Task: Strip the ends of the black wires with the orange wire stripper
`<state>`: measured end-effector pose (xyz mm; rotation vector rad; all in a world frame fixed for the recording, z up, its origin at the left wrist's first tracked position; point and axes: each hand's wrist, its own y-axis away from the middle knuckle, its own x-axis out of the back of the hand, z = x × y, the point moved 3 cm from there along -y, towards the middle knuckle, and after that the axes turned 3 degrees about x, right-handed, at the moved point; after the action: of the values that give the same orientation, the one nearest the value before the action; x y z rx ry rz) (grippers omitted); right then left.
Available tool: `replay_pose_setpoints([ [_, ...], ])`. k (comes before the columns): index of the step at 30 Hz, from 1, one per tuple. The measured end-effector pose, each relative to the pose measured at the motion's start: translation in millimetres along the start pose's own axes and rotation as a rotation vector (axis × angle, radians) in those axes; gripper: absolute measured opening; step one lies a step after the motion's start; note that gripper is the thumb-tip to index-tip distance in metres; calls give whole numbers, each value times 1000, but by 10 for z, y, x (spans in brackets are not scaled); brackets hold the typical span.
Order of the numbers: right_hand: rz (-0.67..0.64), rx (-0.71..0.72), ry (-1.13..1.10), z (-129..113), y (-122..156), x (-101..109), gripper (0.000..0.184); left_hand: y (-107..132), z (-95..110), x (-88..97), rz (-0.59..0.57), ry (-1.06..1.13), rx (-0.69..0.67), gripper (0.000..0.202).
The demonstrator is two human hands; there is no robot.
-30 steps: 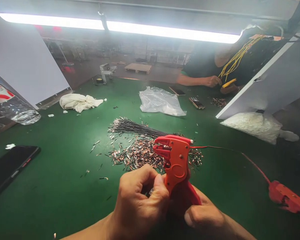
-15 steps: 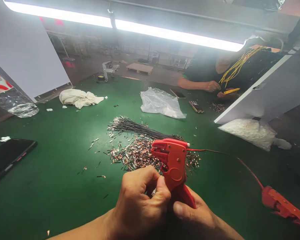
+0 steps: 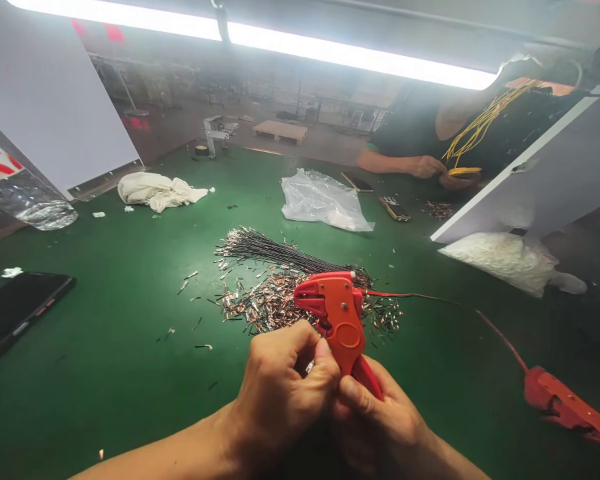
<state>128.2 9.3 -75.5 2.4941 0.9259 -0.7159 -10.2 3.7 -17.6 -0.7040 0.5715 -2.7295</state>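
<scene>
My right hand [image 3: 380, 413] is wrapped around the handle of a red wire stripper [image 3: 343, 313], whose jaws point left. Close against the tool's body, my left hand [image 3: 290, 380] is pinched on a short wire; its metal terminal [image 3: 310, 366] shows between thumb and curled fingers, and the rest is mostly hidden. Behind the stripper lies a bundle of black wires [image 3: 275, 250] with terminals on their left ends. A heap of cut wire ends [image 3: 265, 300], black with bare copper and metal tips, spreads below the bundle, partly covered by the tool and my left hand.
A second red stripper [image 3: 570, 403] lies at right. Around the green table [image 3: 130, 353] are a phone [image 3: 25, 313], bottle [image 3: 25, 187], white cloth [image 3: 157, 191], clear bag [image 3: 323, 200] and filled bag [image 3: 505, 260]. Across it, a co-worker's hand [image 3: 427, 165] is near yellow wires [image 3: 475, 127].
The wire stripper has shifted slightly left and its handle looks more squeezed in my right hand. My left hand stays pinched beside it. The co-worker's hands have moved closer together.
</scene>
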Motion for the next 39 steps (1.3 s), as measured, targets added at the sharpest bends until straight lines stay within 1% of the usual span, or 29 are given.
replay_pose_setpoints([
  [4,27,-8,100,-1,-11,-3,44,19,-35,-28,-23,9,33,27],
  [7,32,-47,125,13,-11,17,46,14,-50,-33,-39,16,41,26],
  [11,72,-32,196,7,0,48,48,-13,-52,-27,-51,17,23,26],
  [17,196,-35,235,-16,20,20,51,12,-77,-17,-50,-20,-3,26],
  [20,218,-62,200,-38,17,1,49,17,-100,-11,-59,-49,8,25],
  [22,186,-25,149,-98,-1,-1,44,11,-104,-8,-63,-55,-11,23],
  [23,175,18,121,-147,-13,8,40,10,-102,-10,-69,-56,-35,22],
  [26,192,199,86,-343,-38,74,25,25,-91,-38,-100,-82,-165,18],
  [28,222,266,101,-448,-45,123,19,53,-95,-69,-127,-123,-249,15],
  [30,244,279,129,-499,-49,150,19,84,-109,-96,-145,-151,-298,13],
  [33,256,274,157,-495,-54,143,20,108,-123,-110,-151,-153,-326,12],
  [39,192,263,115,-445,-74,79,21,82,-123,-105,-155,-151,-325,13],
])
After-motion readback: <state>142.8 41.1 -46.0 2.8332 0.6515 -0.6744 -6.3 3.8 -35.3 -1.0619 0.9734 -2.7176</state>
